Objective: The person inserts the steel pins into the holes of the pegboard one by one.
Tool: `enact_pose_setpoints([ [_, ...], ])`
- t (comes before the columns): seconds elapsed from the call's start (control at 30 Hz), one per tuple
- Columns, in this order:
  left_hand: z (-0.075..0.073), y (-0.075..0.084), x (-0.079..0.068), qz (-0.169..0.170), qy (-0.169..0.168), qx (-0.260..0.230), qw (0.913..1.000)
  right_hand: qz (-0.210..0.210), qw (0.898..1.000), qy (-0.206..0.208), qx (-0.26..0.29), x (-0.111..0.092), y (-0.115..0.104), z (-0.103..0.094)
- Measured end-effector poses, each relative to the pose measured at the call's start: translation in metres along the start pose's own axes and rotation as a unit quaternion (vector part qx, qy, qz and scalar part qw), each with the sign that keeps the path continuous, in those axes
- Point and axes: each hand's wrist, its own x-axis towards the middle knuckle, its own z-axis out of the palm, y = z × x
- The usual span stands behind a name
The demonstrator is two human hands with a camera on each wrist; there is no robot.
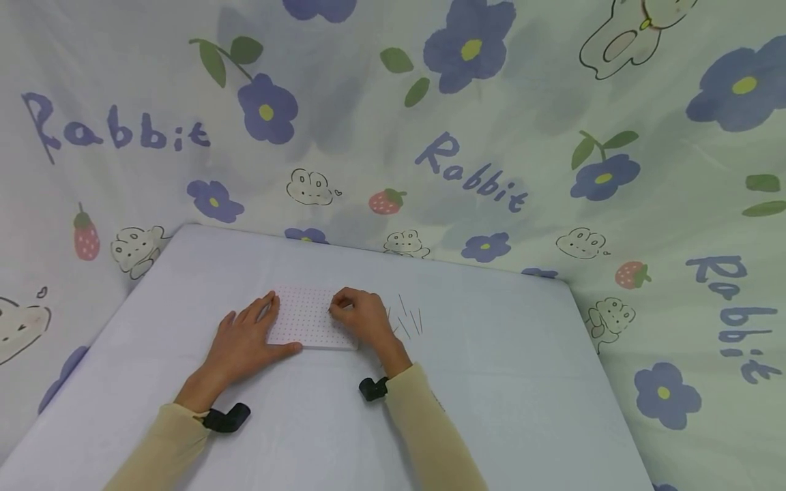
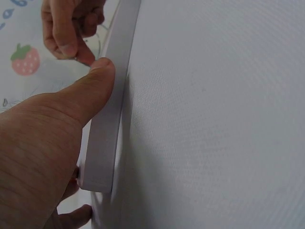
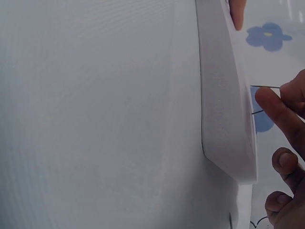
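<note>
A white foam-like block [image 1: 303, 320] with a grid of small dots on top lies on the table. My left hand [image 1: 245, 341] rests against its left side with fingers spread; the thumb [image 2: 97, 78] touches the near edge. Over the block's right part, my right hand [image 1: 364, 317] pinches a thin dark needle between thumb and index finger. In the right wrist view, one thin dark needle [image 3: 264, 87] runs from the block's surface toward the fingertips, and a second short dark length [image 3: 257, 112] shows beside the index finger. Their exact contact points are too small to tell.
Several thin dark needles [image 1: 421, 322] lie loose on the white tabletop [image 1: 491, 354], right of the block and close to the right hand. A patterned curtain [image 1: 344, 136] hangs behind the table and along its sides. Each wrist wears a black camera [image 1: 227, 417].
</note>
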Motion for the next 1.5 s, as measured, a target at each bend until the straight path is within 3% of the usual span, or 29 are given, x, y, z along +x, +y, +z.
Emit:
enact_pose_setpoints([
  [0.27,0.001,-0.001,0.000,0.000,-0.001,-0.001,1.0000,-0.001,1.000,0.006,-0.029,-0.001,-0.005,0.001],
  [0.73,0.001,-0.002,0.001,0.002,0.003,-0.002,1.0000,-0.051,0.991,0.034,-0.120,0.000,-0.007,0.009],
  [1.1,0.003,-0.002,0.001,0.003,0.004,0.006,1.0000,-0.029,0.986,0.037,-0.162,-0.001,-0.013,0.011],
  [1.5,0.003,-0.002,0.001,0.003,0.003,0.004,1.0000,0.011,0.990,0.025,-0.141,-0.004,-0.011,0.007],
])
